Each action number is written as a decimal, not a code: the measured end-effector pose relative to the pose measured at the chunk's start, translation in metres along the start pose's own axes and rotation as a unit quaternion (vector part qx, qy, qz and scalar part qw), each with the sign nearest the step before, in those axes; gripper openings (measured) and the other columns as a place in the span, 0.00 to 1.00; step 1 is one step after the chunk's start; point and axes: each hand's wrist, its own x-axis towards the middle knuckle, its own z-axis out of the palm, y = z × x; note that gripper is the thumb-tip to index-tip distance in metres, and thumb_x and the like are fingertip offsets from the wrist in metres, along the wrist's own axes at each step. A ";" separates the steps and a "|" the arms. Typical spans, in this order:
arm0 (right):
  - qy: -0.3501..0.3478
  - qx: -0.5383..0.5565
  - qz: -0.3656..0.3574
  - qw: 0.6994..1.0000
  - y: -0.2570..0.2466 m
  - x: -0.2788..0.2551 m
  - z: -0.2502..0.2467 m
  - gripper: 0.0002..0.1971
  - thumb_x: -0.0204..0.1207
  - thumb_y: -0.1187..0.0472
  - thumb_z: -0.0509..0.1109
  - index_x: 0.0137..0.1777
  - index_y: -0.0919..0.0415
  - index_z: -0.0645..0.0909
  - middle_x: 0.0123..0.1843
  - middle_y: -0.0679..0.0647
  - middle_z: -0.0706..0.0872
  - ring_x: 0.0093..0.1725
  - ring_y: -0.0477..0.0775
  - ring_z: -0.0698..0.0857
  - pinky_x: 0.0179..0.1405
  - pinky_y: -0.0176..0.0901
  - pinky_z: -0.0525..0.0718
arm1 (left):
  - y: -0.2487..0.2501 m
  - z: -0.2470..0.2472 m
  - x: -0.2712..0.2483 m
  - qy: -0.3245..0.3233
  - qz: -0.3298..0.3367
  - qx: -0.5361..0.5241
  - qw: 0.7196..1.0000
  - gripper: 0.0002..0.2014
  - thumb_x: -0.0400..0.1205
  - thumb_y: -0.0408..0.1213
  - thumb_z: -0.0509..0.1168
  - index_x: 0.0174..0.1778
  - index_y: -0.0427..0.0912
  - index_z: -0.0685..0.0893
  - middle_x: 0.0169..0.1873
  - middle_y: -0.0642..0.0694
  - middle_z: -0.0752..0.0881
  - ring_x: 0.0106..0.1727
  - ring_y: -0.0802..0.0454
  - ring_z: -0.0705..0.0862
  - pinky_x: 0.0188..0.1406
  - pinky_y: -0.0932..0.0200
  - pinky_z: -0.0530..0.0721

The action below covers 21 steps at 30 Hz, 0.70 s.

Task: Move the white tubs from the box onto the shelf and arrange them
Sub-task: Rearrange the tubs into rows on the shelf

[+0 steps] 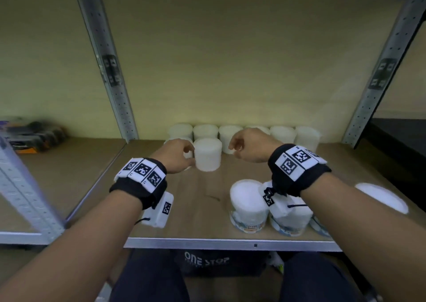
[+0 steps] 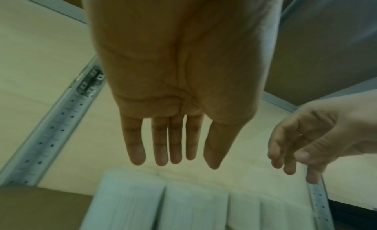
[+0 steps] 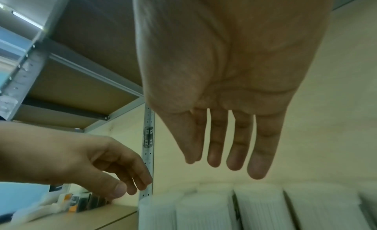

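While both hands hover over the shelf [image 1: 200,209], neither holds anything. Left hand [image 1: 176,155] sits just beside a white tub [image 1: 207,154] in the second row, thumb side near or touching its wall; can't tell contact from the head view. Left wrist view shows its fingers [image 2: 161,146] straight and hanging relaxed, nothing in the palm. Right hand [image 1: 250,146] is loosely curled in the head view, fingers [image 3: 234,144] straight-ish in its own wrist view, empty too, hanging above the back row of tubs [image 1: 282,133].

Back row runs along the wall, six or so tubs side by side. A second row is started at its left end: the tub by the left hand, one more mostly hidden behind that hand. Three labelled tubs [image 1: 249,205] stand near the front edge on the right, partly under the right wrist, not yet lined up. Box not clearly in view; something dark below the shelf, can't tell.

Step in hand, my read: arranging, filling the second row. Next move likely calls for reaching back to a front tub, gripping its sides, and setting it beside the second-row tub without knocking neighbours.
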 end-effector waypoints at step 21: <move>-0.130 -0.172 0.043 0.976 -0.019 0.151 0.047 0.29 0.77 0.50 0.72 0.73 0.65 0.75 0.71 0.59 0.79 0.69 0.58 0.79 0.65 0.44 0.78 | -0.066 0.006 0.107 -0.002 -0.039 0.051 0.998 0.25 0.83 0.45 0.63 0.75 0.39 0.73 0.74 0.40 0.72 0.74 0.44 0.72 0.69 0.57 0.71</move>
